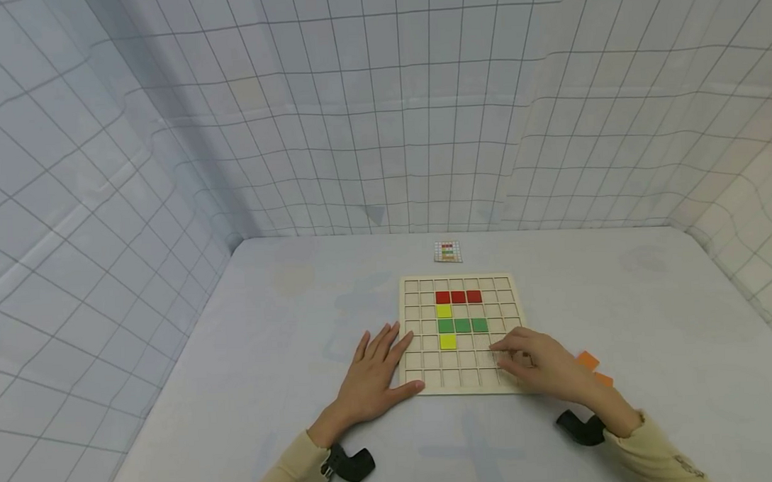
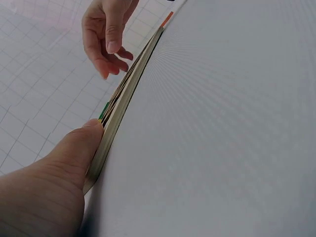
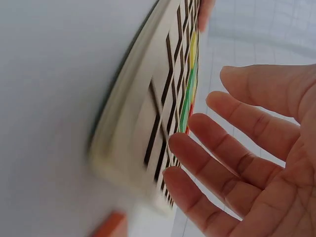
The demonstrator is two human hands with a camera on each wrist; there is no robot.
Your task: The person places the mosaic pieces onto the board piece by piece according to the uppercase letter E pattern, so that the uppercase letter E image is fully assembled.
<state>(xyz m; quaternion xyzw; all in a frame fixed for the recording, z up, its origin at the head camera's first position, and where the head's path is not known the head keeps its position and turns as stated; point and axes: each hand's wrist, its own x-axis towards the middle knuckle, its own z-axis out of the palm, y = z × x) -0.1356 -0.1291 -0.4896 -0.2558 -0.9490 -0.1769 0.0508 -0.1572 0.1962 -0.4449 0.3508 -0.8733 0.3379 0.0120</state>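
A pale wooden grid board [image 1: 466,380] lies flat on the white surface. Set in its cells are a row of red tiles [image 1: 458,296], a yellow tile [image 1: 444,310], a row of green tiles [image 1: 463,325] and another yellow tile [image 1: 448,342]. My left hand [image 1: 372,380] rests with spread fingers at the board's left edge; in the left wrist view its thumb [image 2: 74,148] presses on the rim. Above the board's right part hovers my right hand [image 1: 543,363], fingers loosely bent. Nothing shows between its fingers [image 3: 222,148] in the right wrist view.
Orange tiles [image 1: 587,361] lie on the surface right of the board, partly behind the right hand. A small card [image 1: 447,251] with a coloured grid pattern lies beyond the board's far edge. Grid-patterned white sheets [image 1: 382,127] enclose the back and sides.
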